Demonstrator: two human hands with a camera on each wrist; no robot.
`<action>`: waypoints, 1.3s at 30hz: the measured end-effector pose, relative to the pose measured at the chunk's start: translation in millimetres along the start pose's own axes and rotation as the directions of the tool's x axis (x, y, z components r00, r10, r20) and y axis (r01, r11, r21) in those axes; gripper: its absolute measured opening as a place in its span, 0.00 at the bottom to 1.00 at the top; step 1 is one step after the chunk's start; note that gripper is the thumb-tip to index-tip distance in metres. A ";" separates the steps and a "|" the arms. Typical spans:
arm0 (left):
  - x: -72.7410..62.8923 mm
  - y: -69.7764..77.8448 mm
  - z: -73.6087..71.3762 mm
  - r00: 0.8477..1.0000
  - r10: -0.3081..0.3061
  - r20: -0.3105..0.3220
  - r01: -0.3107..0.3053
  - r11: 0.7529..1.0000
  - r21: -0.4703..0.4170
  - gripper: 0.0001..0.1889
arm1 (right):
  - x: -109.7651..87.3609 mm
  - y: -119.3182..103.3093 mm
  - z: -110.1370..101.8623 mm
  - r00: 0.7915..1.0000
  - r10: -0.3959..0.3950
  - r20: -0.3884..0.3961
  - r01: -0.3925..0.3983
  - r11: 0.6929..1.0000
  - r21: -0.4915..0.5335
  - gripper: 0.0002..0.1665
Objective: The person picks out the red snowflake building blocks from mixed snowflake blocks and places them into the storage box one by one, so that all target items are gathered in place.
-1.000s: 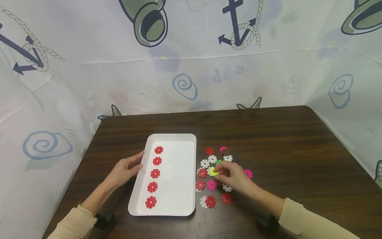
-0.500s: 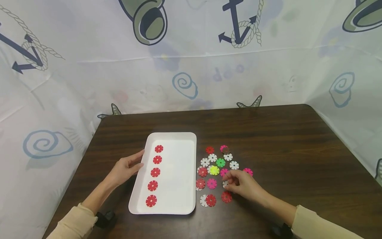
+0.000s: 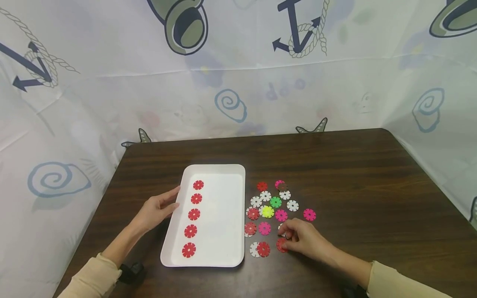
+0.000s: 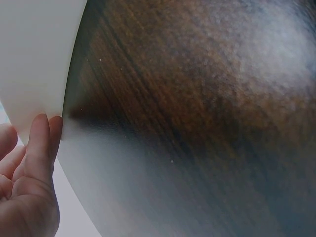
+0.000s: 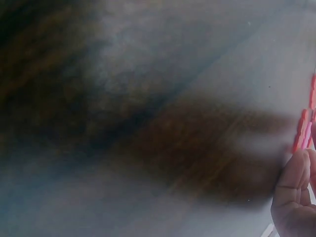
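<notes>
My left hand (image 3: 156, 211) rests against the left edge of a white tray (image 3: 220, 260), thumb and forefinger extended along its rim. In the left wrist view its fingers (image 4: 39, 148) touch the tray's pale side wall. A column of several red notched discs (image 3: 193, 214) lies in the tray's left part. Over the loose pieces is my right hand (image 3: 307, 240): the thumb reaches a red disc (image 3: 280, 246) and partly covers it, while the forefinger hides most of a white disc. Thumb and forefinger stand apart. The right wrist view shows that hand's fingers (image 5: 295, 173) near red and pink pieces.
Right of the tray lie several loose discs, some overlapping: a yellow one (image 3: 267, 212), a green one (image 3: 275, 202), pink (image 3: 309, 215), white (image 3: 292, 205), red (image 3: 262, 186) and a brown one (image 3: 283, 187). The dark wooden table (image 3: 357, 186) ends at a patterned cloth (image 3: 335, 91).
My right hand has moved from the yellow disc down and to the right, to the red disc, uncovering green, white and pink discs. The left hand and tray stay in place.
</notes>
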State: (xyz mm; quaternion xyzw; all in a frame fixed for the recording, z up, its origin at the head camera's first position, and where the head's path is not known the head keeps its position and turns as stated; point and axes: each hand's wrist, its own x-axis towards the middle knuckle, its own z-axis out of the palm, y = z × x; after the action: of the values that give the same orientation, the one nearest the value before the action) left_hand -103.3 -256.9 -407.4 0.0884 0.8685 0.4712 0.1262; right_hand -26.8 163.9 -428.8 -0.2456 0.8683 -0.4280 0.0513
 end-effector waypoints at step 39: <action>-0.1 -1.1 1.6 1.000 0.006 -0.002 -0.006 1.000 0.005 0.34 | -2.8 -7.0 3.3 0.996 0.065 0.053 -0.057 0.989 -0.139 0.14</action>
State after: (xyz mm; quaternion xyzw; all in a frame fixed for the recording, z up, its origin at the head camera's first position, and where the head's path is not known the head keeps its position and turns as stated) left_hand -102.8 -256.2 -409.1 0.0909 0.8696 0.4693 0.1236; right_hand -20.7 159.2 -425.8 -0.2343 0.9008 -0.3584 0.0723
